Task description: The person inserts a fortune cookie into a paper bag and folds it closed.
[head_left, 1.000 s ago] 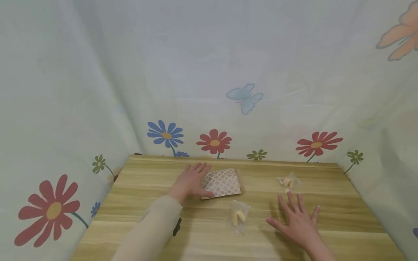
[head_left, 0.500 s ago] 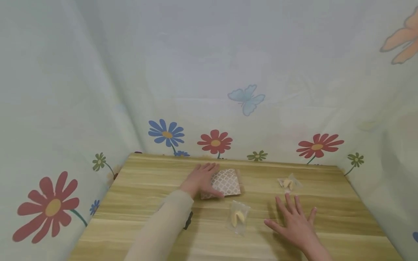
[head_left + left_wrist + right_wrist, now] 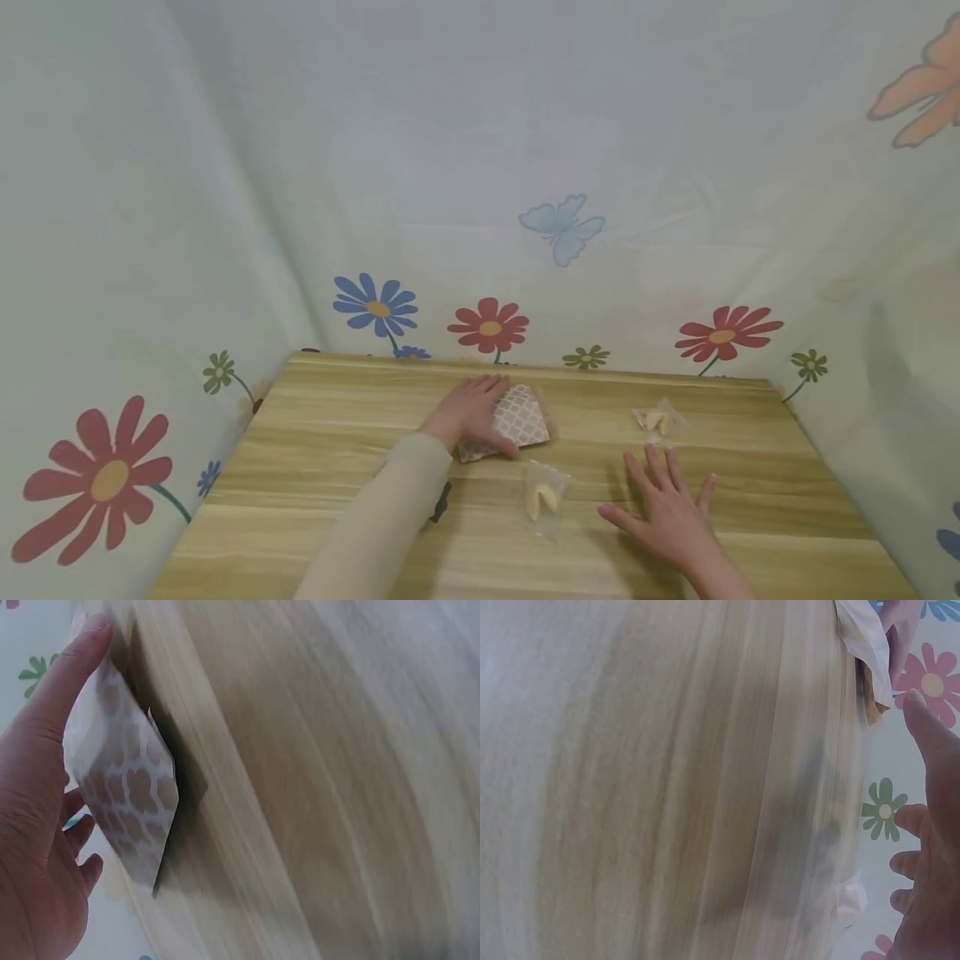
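My left hand [image 3: 468, 417] lies over the left part of a brown-and-white patterned paper bag [image 3: 521, 417], fingers spread and thumb along its near side. In the left wrist view, the thumb [image 3: 71, 667] reaches along the patterned bag [image 3: 131, 787], with the other fingers loosely bent beside it. A fortune cookie [image 3: 542, 502] in a clear wrapper lies in front of the bag. Farther right, another wrapped fortune cookie [image 3: 656, 423] sits beyond my right hand [image 3: 667, 517]. That hand is spread with nothing in its fingers, casting a shadow on the table.
The wood-grain table [image 3: 337, 408] ends at a back edge against a white curtain [image 3: 450, 150] printed with flowers and butterflies. A small black object [image 3: 441, 503] shows beside the left sleeve [image 3: 375, 525].
My left hand has slid right over the paper bag, hiding more of it. My right hand has shifted slightly left and nearer. Both cookies stay in place.
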A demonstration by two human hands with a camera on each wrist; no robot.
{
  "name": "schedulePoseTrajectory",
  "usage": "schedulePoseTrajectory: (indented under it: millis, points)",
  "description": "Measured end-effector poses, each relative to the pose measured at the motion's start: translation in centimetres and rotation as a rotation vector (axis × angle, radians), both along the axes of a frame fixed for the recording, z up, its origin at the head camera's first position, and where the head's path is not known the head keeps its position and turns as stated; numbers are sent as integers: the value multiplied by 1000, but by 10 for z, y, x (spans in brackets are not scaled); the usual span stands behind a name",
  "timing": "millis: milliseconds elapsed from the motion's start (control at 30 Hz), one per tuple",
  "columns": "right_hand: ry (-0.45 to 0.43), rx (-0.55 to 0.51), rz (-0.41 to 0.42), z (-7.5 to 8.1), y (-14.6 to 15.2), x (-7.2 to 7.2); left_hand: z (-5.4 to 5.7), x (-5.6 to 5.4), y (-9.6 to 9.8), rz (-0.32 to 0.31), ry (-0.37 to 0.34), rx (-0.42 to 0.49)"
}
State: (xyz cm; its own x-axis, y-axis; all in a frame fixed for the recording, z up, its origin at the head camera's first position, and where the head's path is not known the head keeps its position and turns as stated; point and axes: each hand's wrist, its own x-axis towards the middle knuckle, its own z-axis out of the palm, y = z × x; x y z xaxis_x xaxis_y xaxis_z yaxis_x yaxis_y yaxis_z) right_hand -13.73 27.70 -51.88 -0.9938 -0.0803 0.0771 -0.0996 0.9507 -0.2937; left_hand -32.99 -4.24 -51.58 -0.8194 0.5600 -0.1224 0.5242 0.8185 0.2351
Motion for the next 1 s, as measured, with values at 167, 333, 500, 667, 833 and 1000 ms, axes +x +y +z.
schedulePoseTrajectory:
  millis: [167,333,500,667,833,1000]
  points:
    - [12,16,-1,-1,-1,0,-3,4,5,18,-24,38]
    - [10,12,-1,-1,-2,-1,-8,4,10,79,-63,30]
    - [13,10,1,-2,-2,-1,-6,5,14,90,-81,27]
    - [19,0,5,-2,-3,-2,2,8,16,56,-60,13]
    - [18,-12,17,-2,-3,-2,5,9,16,19,-36,12]
    - [24,-35,48,-2,-4,-5,5,11,15,-9,-17,40]
